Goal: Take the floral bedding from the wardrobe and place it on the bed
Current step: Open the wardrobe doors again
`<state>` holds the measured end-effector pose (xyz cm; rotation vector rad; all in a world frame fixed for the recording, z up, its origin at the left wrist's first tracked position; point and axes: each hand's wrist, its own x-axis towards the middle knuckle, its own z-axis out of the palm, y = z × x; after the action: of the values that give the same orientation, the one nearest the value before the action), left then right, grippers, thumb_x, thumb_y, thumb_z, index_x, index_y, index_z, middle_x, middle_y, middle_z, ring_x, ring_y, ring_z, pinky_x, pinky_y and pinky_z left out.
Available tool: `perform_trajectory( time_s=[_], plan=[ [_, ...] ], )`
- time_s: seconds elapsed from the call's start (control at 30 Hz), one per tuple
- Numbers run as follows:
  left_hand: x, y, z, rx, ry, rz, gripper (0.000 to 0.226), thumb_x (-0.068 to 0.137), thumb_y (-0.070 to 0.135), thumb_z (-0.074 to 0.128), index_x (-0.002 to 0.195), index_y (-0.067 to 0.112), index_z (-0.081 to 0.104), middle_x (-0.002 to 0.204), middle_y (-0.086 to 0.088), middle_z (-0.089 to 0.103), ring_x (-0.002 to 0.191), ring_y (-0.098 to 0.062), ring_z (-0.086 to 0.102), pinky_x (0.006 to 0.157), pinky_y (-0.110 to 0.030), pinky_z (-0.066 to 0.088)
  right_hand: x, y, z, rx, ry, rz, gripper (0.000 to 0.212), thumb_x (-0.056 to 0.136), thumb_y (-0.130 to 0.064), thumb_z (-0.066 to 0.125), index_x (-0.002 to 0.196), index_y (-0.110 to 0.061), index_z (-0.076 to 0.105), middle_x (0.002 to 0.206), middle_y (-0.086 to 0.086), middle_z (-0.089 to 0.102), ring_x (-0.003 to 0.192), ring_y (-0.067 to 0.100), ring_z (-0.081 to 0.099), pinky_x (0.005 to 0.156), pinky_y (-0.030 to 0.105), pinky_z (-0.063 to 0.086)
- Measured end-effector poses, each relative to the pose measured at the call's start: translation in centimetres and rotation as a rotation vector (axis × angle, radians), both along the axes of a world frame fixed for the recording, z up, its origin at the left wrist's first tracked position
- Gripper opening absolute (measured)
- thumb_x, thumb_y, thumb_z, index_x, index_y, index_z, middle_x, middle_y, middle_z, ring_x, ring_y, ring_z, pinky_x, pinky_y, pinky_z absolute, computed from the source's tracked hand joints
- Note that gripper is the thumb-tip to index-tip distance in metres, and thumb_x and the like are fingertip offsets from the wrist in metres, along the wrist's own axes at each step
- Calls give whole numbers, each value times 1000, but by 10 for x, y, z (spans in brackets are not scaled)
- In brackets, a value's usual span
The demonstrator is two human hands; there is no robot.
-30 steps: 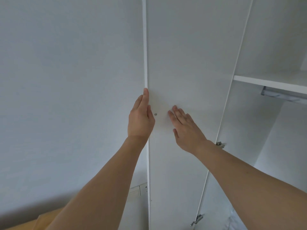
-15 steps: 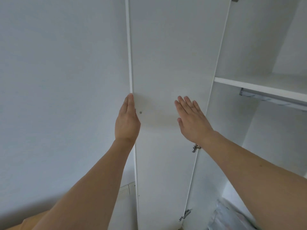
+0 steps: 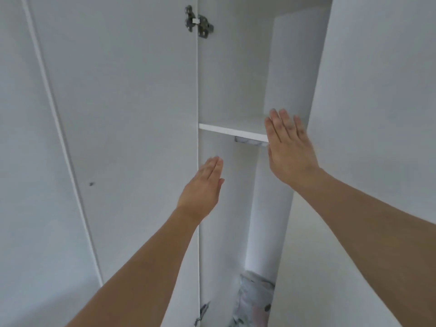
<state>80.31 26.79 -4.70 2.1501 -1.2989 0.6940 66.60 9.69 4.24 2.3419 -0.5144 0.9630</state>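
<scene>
The white wardrobe stands open in front of me, its left door swung wide to the left. A strip of the floral bedding, pale with pink and grey flowers, shows low in the gap at the bottom. My left hand is raised with straight fingers in front of the hinge side of the opening, holding nothing. My right hand is flat with spread fingers, up by the edge of the closed right door, in front of the shelf.
A metal hanging rail runs just under the shelf. Hinges sit at the top and bottom of the left door. The compartment above the shelf holds nothing visible. The bed is out of view.
The left door has swung fully open to the left and both hands have come off it. The view has turned right, into the wardrobe, and my right hand has moved to the right door's edge.
</scene>
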Motion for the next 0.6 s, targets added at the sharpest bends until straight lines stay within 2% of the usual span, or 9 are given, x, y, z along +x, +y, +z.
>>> perform_trajectory(
  time_s=[0.17, 0.27, 0.33, 0.4, 0.43, 0.47, 0.53, 0.6],
  plan=[
    [-5, -79, -18, 180, 67, -230, 52, 105, 33, 29, 153, 14, 24, 160, -2, 23, 146, -15, 23, 115, -29, 24, -22, -35, 6, -76, -60, -215, 64, 94, -16, 42, 150, 0, 17, 160, 14, 11, 149, 29, 5, 118, 43, -12],
    [-8, -119, -22, 230, 153, -427, 49, 104, 31, 34, 150, 14, 33, 155, -4, 35, 142, -17, 34, 113, -28, 27, -26, -47, 3, -81, -78, -313, 62, 97, -23, 35, 151, -3, 14, 161, 11, 7, 150, 28, 2, 118, 42, -14],
    [-12, -139, -22, 264, 284, -590, 40, 103, 30, 38, 138, 16, 49, 139, -7, 55, 127, -22, 52, 105, -31, 39, -28, -52, 3, -95, -70, -359, 62, 97, -25, 35, 152, -6, 16, 162, 9, 5, 150, 27, 3, 121, 46, -5],
    [-16, -152, -24, 289, 403, -734, 31, 102, 33, 38, 111, 12, 60, 108, -11, 68, 98, -24, 63, 89, -33, 48, -26, -50, 2, -95, -65, -378, 59, 96, -25, 38, 151, -8, 24, 162, 9, 8, 149, 28, 6, 121, 49, 3],
    [-17, -157, -25, 283, 462, -788, 31, 101, 34, 39, 95, 11, 59, 86, -8, 66, 78, -21, 60, 76, -33, 48, -24, -49, 2, -91, -71, -385, 56, 95, -24, 39, 149, -9, 29, 161, 9, 9, 149, 29, 7, 121, 50, 6],
    [-17, -161, -26, 273, 530, -828, 33, 100, 36, 41, 82, 11, 54, 69, -3, 54, 62, -17, 49, 64, -31, 42, -22, -47, 1, -83, -84, -393, 52, 95, -23, 40, 145, -9, 35, 161, 9, 10, 149, 29, 8, 121, 51, 8],
    [-13, -168, -30, 264, 690, -904, 36, 97, 42, 43, 77, 12, 51, 68, 3, 40, 61, -12, 33, 63, -29, 31, -18, -44, -3, -76, -108, -415, 42, 95, -21, 41, 135, -10, 46, 161, 10, 12, 149, 30, 10, 120, 52, 10],
    [-9, -173, -34, 282, 855, -983, 44, 91, 49, 44, 85, 8, 60, 76, 2, 48, 69, -13, 38, 71, -30, 36, -16, -40, -6, -75, -116, -448, 33, 96, -21, 41, 126, -11, 51, 161, 8, 13, 148, 32, 11, 119, 53, 12]
  ],
)
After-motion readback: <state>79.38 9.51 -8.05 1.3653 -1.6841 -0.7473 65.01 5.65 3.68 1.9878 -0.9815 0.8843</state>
